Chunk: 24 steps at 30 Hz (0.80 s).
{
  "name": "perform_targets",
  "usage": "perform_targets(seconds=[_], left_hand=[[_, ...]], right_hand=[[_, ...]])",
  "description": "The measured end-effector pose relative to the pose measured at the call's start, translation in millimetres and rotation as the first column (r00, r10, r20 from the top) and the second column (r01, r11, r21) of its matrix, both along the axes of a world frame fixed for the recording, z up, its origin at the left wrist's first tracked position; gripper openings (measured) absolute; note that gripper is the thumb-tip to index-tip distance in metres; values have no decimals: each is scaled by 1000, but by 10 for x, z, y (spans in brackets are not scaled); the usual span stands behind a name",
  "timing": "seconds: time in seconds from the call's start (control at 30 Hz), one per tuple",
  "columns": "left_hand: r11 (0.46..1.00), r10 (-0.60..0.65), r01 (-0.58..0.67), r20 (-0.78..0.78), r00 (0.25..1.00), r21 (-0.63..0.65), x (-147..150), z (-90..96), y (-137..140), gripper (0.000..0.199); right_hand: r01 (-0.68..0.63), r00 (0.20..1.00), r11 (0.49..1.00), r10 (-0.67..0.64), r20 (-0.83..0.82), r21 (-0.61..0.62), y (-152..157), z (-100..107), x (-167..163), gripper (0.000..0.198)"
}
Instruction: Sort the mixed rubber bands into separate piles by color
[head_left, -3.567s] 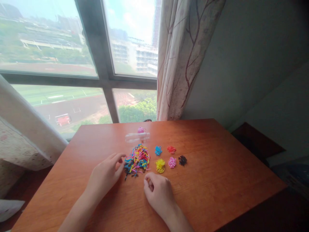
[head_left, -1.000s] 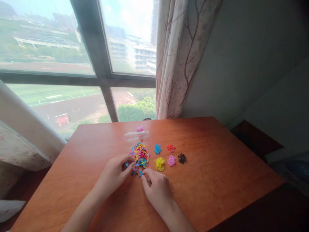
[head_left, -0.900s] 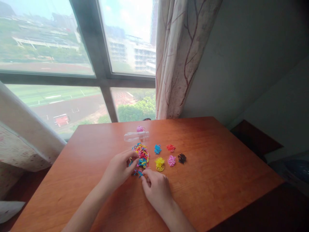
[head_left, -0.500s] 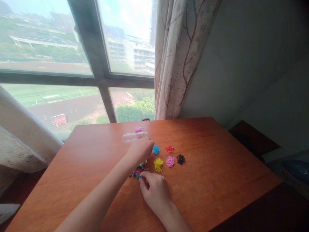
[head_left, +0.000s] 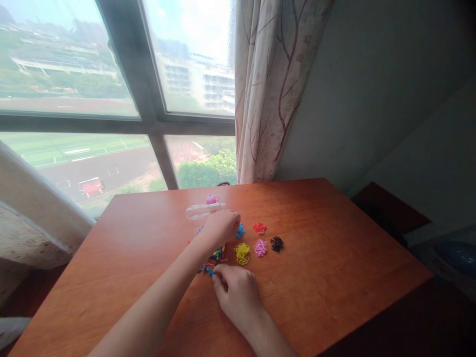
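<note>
Apparently colour-sorting — bunching left hand at blue heap with any load hidden, pinching blue band in right hand — and needing a clean release there.

A: Single-colour piles?
B: 5. Yellow pile; from it, blue pile behind, red pile behind-right, pink pile and black pile right.
A: Mixed?
B: 1 mixed pile, left of yellow, partly hidden.
A: Hands?
B: 2. Left hand behind-left, right hand in front.

Lg bright window, patterned curtain to R, gry wall, brn wd table.
</note>
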<state>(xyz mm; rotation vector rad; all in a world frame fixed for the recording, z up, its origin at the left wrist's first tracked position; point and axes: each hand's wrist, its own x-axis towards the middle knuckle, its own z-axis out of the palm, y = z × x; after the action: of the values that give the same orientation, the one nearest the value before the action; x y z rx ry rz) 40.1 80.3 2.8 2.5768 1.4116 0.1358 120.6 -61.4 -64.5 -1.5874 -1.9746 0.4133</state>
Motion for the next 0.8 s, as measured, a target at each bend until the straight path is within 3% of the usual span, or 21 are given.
perform_targets(seconds=[0.17,0.33,0.53,0.8], left_hand=[[999,6,-10,121,993,36,-200,79,-63,20],[997,48,-60,219,975,49,-541,91,-301,20],[982,189,-181,356,915,-56,-935,-128,-709,21],[975,219,-190,403,889,-112,-1122,-325,-1046,23]], right_hand=[[-5,1000,1000,5,0,-1,1,34,-2,15],[1,1000,1000,-2,-18,-14,-1,59,4,15],[3,998,1000,-5,-66,-22,-5,43,8,14],[43,990,999,-40,-136,23,93,67,159,18]])
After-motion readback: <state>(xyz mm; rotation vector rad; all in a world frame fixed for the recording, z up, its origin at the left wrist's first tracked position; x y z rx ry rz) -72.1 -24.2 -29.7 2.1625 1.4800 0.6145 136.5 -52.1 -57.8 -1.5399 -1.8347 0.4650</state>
